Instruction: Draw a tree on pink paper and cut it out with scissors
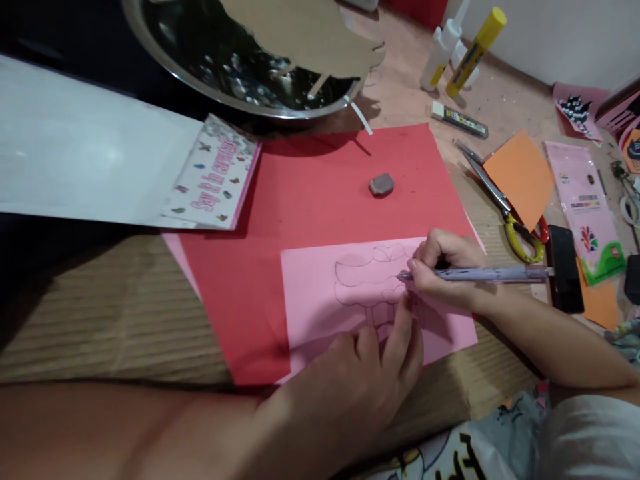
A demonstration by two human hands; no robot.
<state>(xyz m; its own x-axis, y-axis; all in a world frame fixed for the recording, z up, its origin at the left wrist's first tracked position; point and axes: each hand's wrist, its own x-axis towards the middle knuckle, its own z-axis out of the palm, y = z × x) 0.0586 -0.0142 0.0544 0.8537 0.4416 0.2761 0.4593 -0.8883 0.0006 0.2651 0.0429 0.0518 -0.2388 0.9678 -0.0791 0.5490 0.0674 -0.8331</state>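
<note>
My right hand (443, 267) grips a pale purple mechanical pencil (495, 274), its tip touching a pink sheet (320, 293) that carries a pencilled outline (370, 280) of curved shapes on a stem. My left hand (370, 373) lies on the lower part of the pink sheet with fingers stretched flat, pressing it down just below the outline. The pink sheet lies on a larger red sheet (310, 200). A small grey eraser (381, 185) rests on the red sheet, above both hands.
A metal bowl (200, 73) with a cardboard cut-out (310, 30) over it stands at the top. Scissors (505, 207), orange paper (523, 173), glue bottles (465, 47), a lead case (459, 120), a black phone (565, 270) and pink packets (585, 207) lie to the right. A white packet (90, 147) lies left.
</note>
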